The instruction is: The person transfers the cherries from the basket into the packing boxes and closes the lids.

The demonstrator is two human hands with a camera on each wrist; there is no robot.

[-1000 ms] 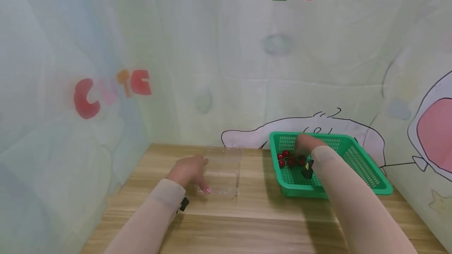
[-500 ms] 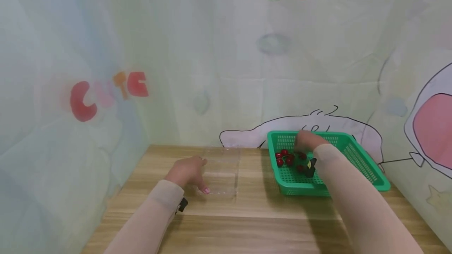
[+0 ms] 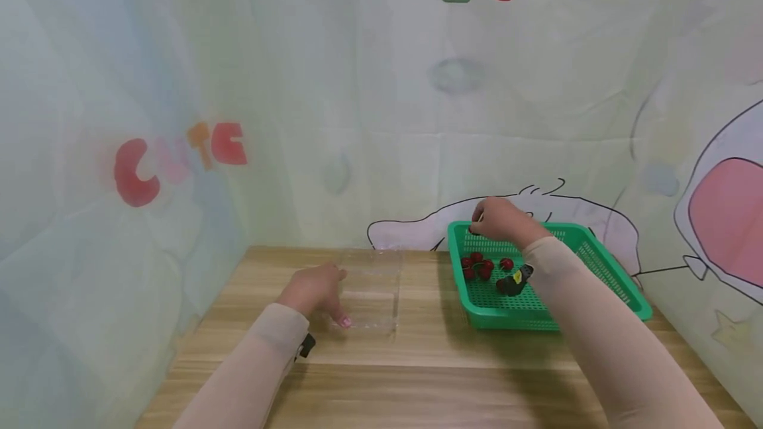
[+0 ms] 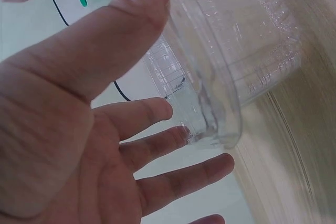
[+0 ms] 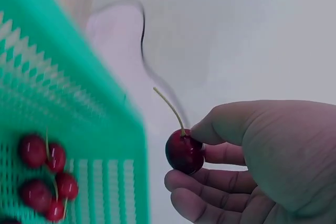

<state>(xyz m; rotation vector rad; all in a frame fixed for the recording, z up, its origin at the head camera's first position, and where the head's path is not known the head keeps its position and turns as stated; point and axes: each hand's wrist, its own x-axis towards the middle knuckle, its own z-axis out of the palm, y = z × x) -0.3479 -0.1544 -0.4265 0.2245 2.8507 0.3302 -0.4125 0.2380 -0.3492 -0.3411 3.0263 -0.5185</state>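
Right hand [image 3: 503, 220]: thumb and fingers pinch one round, dark red cherry with a thin green stem [image 5: 185, 150], raised near the back-left corner of a rectangular green plastic basket with slotted walls [image 3: 507, 320]. More red cherries [image 3: 485, 269] lie inside, most clustered toward its left wall. Left hand [image 3: 312, 290]: fingers spread, at the left side of a clear rectangular plastic box [image 3: 371, 310]. Box and basket apart on the wood-grain table [image 3: 381, 389].
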